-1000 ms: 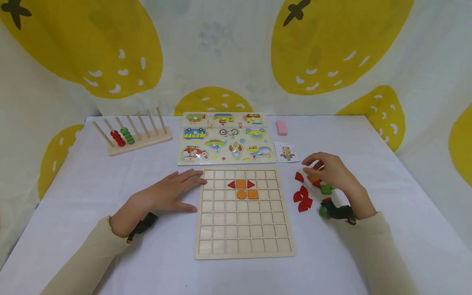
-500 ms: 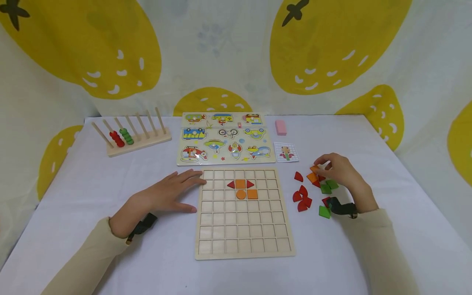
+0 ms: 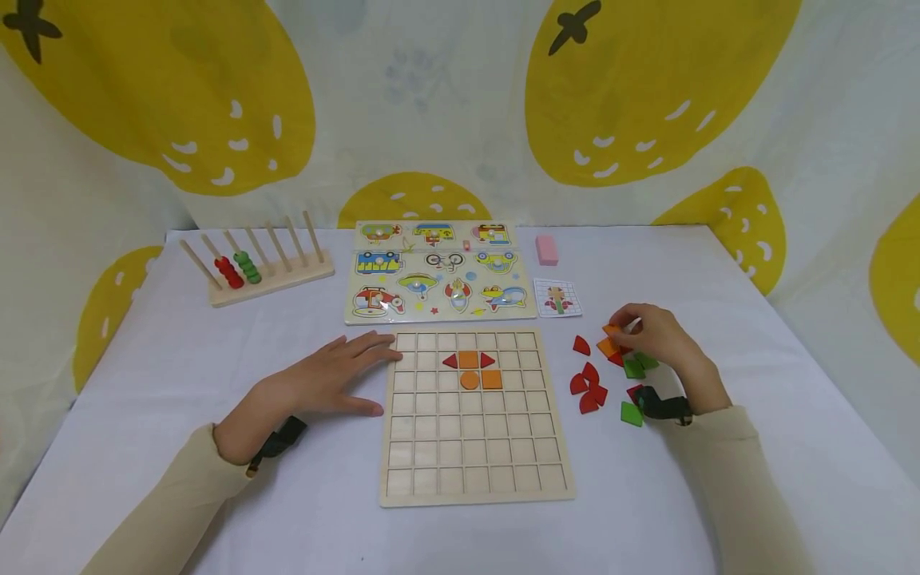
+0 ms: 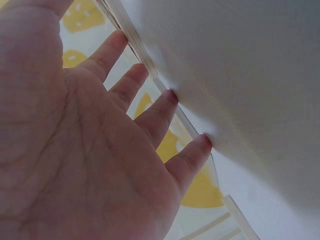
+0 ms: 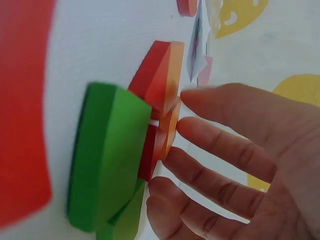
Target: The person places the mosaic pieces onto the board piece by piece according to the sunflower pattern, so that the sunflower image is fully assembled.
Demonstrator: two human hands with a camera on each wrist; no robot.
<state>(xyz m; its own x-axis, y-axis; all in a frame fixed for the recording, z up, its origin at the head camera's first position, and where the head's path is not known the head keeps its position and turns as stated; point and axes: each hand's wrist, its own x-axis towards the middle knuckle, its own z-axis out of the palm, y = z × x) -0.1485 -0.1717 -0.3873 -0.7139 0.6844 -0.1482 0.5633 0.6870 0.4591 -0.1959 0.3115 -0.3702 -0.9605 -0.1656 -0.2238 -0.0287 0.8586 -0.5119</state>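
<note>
My right hand point(image 3: 660, 331) bends over a small heap of flat wooden pieces to the right of the gridded board point(image 3: 441, 454). Thumb and fingertips pinch an orange piece point(image 5: 172, 120) lying against red and orange ones. Just under the palm lies a green piece point(image 5: 110, 160). My left hand point(image 3: 334, 375) lies with spread fingers at the board's left edge, its fingertips at the rim. On the board sit two orange squares point(image 3: 468, 359), an orange disc point(image 3: 469, 380) and two red triangles point(image 3: 487, 361).
Several red quarter-circle pieces point(image 3: 589, 373) lie between board and right hand. Behind the board are a vehicle puzzle point(image 3: 441, 271), a pattern card point(image 3: 557, 298) and a pink block point(image 3: 546, 250). A peg stand point(image 3: 276, 283) with red and green beads stands back left.
My right hand has drawn back slightly to the right, away from beside the card, and its fingertips have come down onto the orange piece. The left hand has stayed put.
</note>
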